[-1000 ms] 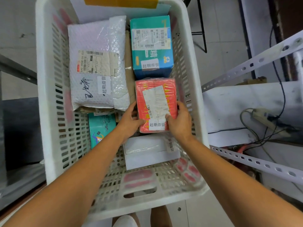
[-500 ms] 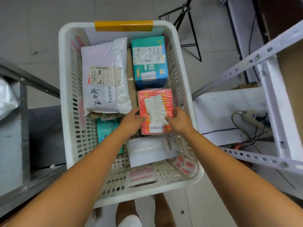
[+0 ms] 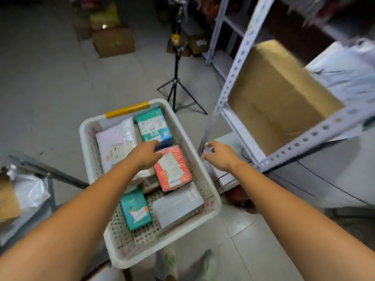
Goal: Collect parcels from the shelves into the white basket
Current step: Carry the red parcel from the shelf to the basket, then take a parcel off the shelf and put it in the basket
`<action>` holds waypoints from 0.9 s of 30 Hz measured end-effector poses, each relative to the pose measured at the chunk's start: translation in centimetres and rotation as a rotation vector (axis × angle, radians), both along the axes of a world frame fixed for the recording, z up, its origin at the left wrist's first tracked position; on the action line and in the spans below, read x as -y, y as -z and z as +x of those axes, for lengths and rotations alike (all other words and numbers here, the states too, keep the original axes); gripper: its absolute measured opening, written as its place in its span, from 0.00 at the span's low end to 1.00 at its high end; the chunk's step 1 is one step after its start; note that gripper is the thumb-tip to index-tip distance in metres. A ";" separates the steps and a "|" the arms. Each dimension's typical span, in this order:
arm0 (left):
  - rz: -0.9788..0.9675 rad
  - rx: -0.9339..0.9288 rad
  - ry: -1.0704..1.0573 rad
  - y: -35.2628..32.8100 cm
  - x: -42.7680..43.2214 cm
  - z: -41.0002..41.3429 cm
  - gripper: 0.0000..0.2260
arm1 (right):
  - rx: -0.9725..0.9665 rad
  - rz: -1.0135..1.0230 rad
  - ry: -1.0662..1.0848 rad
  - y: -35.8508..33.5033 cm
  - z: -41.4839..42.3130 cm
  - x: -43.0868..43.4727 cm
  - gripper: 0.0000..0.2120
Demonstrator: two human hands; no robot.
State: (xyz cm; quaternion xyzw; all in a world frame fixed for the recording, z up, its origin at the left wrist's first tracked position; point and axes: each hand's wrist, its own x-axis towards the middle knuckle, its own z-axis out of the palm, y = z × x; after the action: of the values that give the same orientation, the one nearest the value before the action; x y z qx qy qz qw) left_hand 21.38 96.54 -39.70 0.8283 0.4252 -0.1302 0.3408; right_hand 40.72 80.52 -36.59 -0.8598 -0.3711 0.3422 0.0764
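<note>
Below the camera, in the head view, the white basket [image 3: 86, 151] sits in the middle of the frame over a grey tiled floor [image 3: 50, 94], with a strip of yellow tape [image 3: 127, 109] on its far rim. Parcels lie flat inside it. A bubble mailer [image 3: 116, 145] is at the far left and a teal box [image 3: 154, 124] at the far right. A red parcel [image 3: 172, 169] lies just near of the teal box, along the right wall. A teal packet [image 3: 136, 209] is at the near left and a white parcel [image 3: 177, 205] at the near right.

The left hand [image 3: 146, 155] hangs over the basket between the mailer and the red parcel, fingers stretched toward the teal box and grasping nothing. The right hand [image 3: 221, 157] is outside the basket, just right of its rim and near the foot of a white rack [image 3: 235, 72]. Its fingers [image 3: 209, 148] are loosely bent and look released, though blur hides the tips.

On the rack, far right, lies a brown carton [image 3: 280, 94]. A black tripod [image 3: 176, 88] stands on the floor beyond the basket.
</note>
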 end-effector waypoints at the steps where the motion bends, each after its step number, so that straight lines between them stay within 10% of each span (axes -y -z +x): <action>1: 0.030 0.005 0.029 -1.6 0.3 0.6 0.21 | 0.021 0.016 0.010 -1.5 0.3 1.0 0.22; 27: 0.330 0.279 0.851 -25.4 39.3 23.6 0.19 | 0.391 0.197 0.715 -23.4 6.9 52.0 0.25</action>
State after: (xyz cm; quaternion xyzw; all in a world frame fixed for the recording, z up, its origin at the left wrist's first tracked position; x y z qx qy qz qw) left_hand 44.95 57.27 -14.28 0.9815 0.0134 -0.0765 0.1748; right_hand 47.60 28.49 -13.21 -0.9719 -0.0878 0.0876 0.2002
